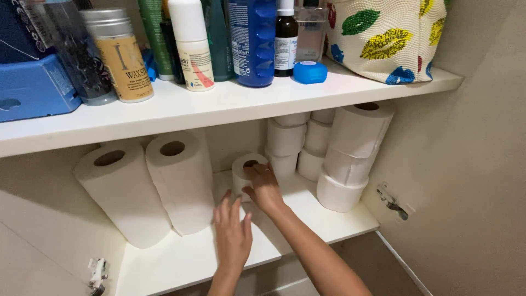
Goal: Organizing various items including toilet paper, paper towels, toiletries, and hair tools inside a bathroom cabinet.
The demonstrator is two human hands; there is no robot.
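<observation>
My right hand (263, 189) rests on a small white toilet paper roll (241, 170) standing on the lower white shelf (339, 222), fingers curled over its top and side. My left hand (232, 235) hovers just in front, open with fingers spread, holding nothing, close to the two tall kitchen paper rolls (181, 186) (123, 194) that lean at the left. Stacks of toilet paper rolls (350, 159) (287, 142) stand at the right and back of the same shelf.
The upper shelf (219, 107) carries several bottles and tubes (252, 38), a tin can (118, 55), a blue box (33, 87), a small blue round container (309, 72) and a bag with coloured lips pattern (386, 38). Cupboard walls close both sides; hinge hardware (393, 204) (97, 272).
</observation>
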